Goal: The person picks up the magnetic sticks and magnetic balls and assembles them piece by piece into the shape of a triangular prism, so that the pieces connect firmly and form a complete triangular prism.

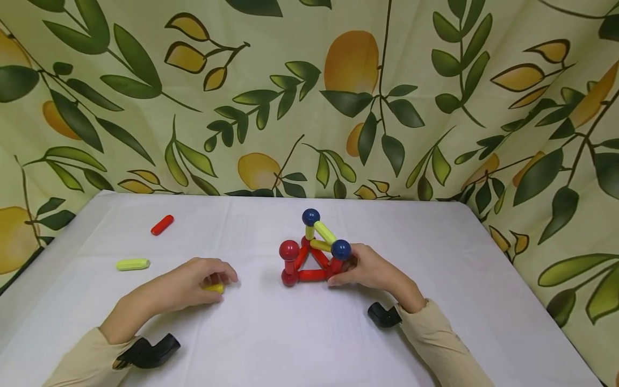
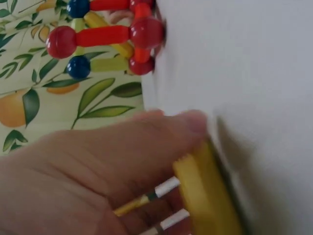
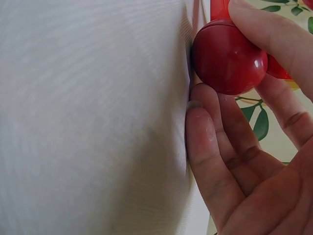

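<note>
A ball-and-rod toy frame [image 1: 313, 276] stands on the table, with a triangle of red rods and red balls at its base. Uprights carry a red ball [image 1: 289, 250] and two blue balls [image 1: 311, 217], the blue pair joined by a lime rod [image 1: 325, 233]. My right hand [image 1: 369, 269] grips its near right corner, fingers and thumb about the lower red ball [image 3: 230, 56]. Left of the frame, my left hand [image 1: 198, 282] holds a yellow rod [image 2: 203, 191] low over the white cloth, thumb along it. The fingers' contact on its far side is partly hidden.
A red rod [image 1: 162, 225] lies at the back left of the table. Nearer, a lime rod [image 1: 132, 264] lies left of my left hand. Behind the white-covered table [image 1: 271, 333] hangs a leaf-and-fruit curtain [image 1: 290, 107]. Black devices [image 1: 152, 352] are strapped at both wrists.
</note>
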